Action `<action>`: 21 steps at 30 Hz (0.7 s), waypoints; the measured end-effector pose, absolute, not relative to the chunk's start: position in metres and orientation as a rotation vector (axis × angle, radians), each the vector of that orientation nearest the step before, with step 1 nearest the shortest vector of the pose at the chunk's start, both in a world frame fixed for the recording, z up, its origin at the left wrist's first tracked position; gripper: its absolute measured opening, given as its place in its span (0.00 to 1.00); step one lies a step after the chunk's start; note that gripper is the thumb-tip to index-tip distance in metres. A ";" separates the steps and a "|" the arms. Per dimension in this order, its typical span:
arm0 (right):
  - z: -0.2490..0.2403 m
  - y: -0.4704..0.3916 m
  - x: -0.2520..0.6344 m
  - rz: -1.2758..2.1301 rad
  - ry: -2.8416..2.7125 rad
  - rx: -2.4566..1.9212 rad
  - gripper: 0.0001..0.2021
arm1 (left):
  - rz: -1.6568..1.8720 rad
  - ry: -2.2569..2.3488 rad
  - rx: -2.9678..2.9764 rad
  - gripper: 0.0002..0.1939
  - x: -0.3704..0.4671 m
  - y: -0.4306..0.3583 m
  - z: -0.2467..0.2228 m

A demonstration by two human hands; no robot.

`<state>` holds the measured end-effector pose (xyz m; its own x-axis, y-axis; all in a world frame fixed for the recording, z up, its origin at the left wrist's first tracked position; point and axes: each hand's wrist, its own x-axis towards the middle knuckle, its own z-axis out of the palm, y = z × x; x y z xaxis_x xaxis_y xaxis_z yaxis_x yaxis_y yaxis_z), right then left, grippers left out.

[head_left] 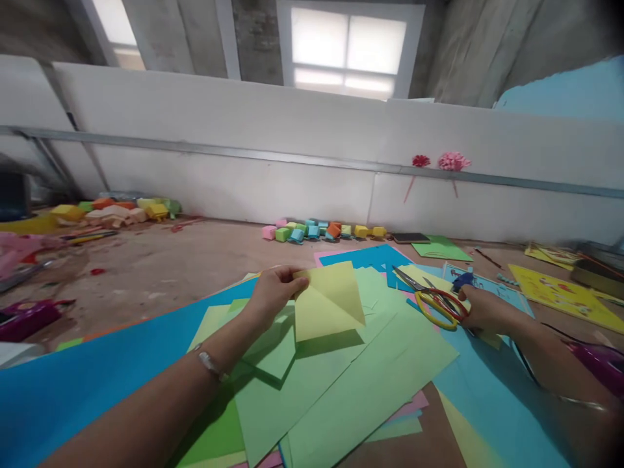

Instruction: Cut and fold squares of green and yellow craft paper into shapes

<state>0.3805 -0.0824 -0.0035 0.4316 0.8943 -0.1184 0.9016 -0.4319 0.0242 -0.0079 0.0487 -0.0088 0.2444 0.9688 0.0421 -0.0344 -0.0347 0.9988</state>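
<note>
My left hand [277,294] pinches a square of yellow paper [329,302] by its upper left corner, above a pile of pale green paper sheets [370,377]. A diagonal crease crosses the yellow square. On the right, my right hand [482,309] has its fingers closed at the red handle loop of a pair of scissors [436,305] with one red and one yellow loop. Their blades point away to the upper left. A dark blue object [463,281] lies beside the fingers; its kind is unclear. Part of the right fingers is hidden.
Small folded paper cubes [312,231] line the back of the table, with more paper pieces [114,213] at the left. Large blue sheets [121,331] spread under the pile. A yellow printed sheet [565,296] lies right. Purple tools [34,322] stand at both sides.
</note>
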 end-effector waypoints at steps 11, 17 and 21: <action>-0.001 -0.105 0.376 0.055 1.262 2.741 0.06 | 1.159 0.949 1.232 0.36 -0.010 0.061 -0.013; 0.038 -0.123 0.365 0.141 1.170 2.959 0.08 | 1.184 0.925 1.250 0.33 -0.011 0.059 -0.011; 0.049 -0.128 0.313 -0.099 1.946 3.261 0.17 | 1.190 0.934 1.285 0.29 -0.010 0.058 -0.012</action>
<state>0.3131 -0.1275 0.0491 0.5287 0.8039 0.2725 0.7720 -0.3218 -0.5482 -0.0098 0.0585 -0.0123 0.1855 0.9761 0.1131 -0.1216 -0.0914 0.9884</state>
